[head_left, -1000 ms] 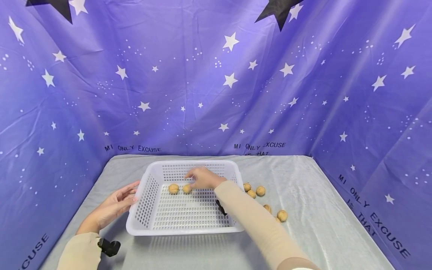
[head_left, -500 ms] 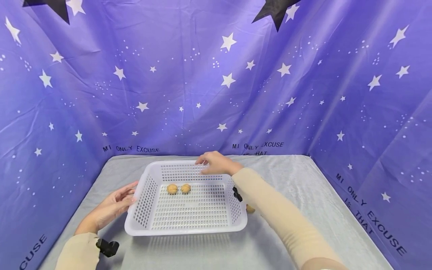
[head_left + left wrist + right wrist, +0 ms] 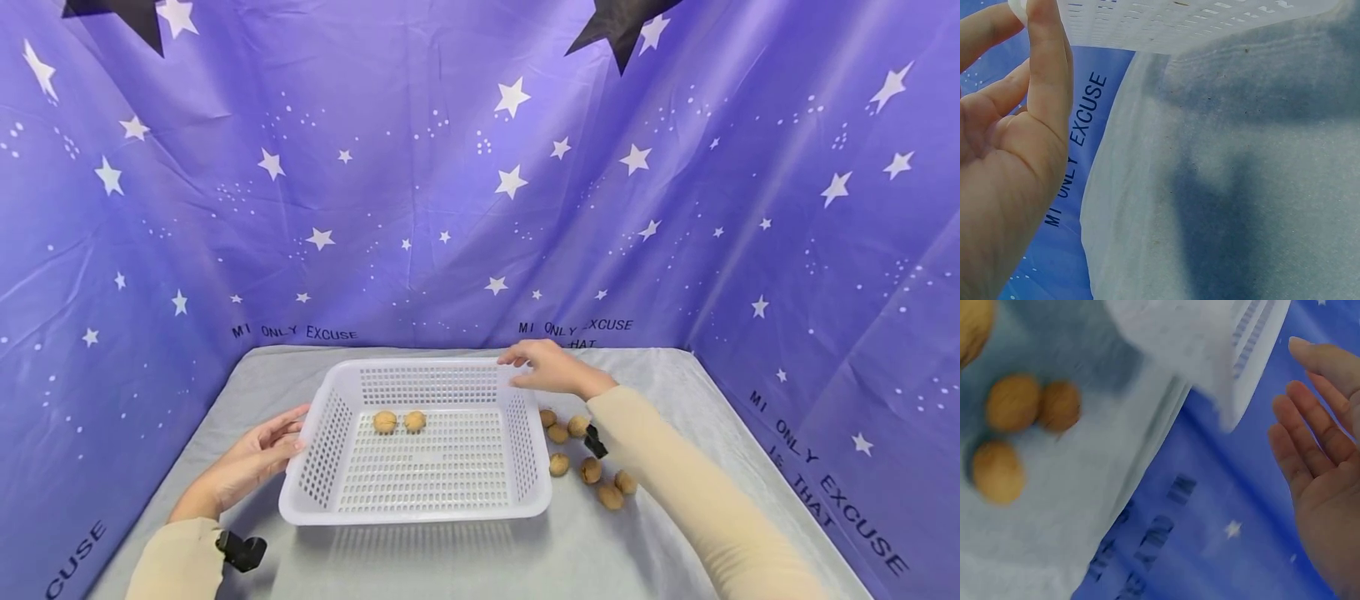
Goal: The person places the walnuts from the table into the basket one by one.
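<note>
A white perforated plastic basket [image 3: 416, 517] stands on the cloth-covered table, with two walnuts [image 3: 385, 422] side by side inside it. My left hand [image 3: 247, 462] holds the basket's left rim; in the left wrist view the thumb and a finger of that hand [image 3: 1016, 137] meet at the white rim. Above the basket's far right corner hovers my right hand [image 3: 551, 367], its fingers loosely bent around nothing. The right wrist view shows the palm of this hand [image 3: 1329, 462] bare.
Several walnuts [image 3: 591, 470] lie on the grey cloth [image 3: 675, 433] just right of the basket. Blue star-patterned curtains [image 3: 420, 208] enclose the table at the back and both sides. Small black cameras sit at the wrists.
My right hand has moved from over the walnuts inside the basket, back and right to its far right corner. The two walnuts stay in place. My left hand keeps its hold.
</note>
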`<state>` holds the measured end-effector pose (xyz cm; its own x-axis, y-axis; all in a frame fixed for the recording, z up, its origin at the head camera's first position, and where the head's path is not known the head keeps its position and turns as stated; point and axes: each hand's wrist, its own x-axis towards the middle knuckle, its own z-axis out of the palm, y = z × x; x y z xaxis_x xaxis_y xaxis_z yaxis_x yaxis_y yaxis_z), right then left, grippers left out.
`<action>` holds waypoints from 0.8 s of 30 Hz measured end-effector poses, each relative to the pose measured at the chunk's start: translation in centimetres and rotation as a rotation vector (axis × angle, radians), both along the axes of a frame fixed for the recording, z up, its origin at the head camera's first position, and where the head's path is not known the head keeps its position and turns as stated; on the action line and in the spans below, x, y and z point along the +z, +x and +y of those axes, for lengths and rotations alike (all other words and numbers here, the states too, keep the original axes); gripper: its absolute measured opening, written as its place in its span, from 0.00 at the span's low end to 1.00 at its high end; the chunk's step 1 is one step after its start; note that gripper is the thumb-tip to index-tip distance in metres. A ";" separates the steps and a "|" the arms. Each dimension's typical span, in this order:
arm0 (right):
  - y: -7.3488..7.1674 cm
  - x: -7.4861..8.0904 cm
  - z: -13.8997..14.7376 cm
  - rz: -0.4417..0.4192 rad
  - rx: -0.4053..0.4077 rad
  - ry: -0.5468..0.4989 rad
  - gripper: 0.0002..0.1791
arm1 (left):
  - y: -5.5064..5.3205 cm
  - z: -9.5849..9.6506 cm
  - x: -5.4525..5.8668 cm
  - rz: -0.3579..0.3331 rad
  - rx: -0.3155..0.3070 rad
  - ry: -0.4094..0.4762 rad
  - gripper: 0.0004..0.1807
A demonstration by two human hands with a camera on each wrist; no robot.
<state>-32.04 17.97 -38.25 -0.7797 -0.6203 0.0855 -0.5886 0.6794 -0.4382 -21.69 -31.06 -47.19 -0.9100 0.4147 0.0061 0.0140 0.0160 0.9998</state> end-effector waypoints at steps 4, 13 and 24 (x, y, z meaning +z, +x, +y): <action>0.2 -0.6 2.8 -0.010 -0.068 -0.043 0.21 | 0.0 0.0 0.1 -0.003 0.008 -0.017 0.36; 0.9 -4.4 8.1 -0.039 -0.109 -0.078 0.19 | 0.1 -0.1 -0.1 0.021 -0.033 0.031 0.35; 2.7 -8.8 10.9 -0.145 -0.210 -0.103 0.22 | -0.1 -0.1 -0.1 0.008 -0.018 0.009 0.35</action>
<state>-29.29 28.85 -47.04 -0.8990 -0.4375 0.0184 -0.3658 0.7272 -0.5808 -21.75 -31.18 -47.29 -0.9022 0.4309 0.0171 0.0221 0.0067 0.9997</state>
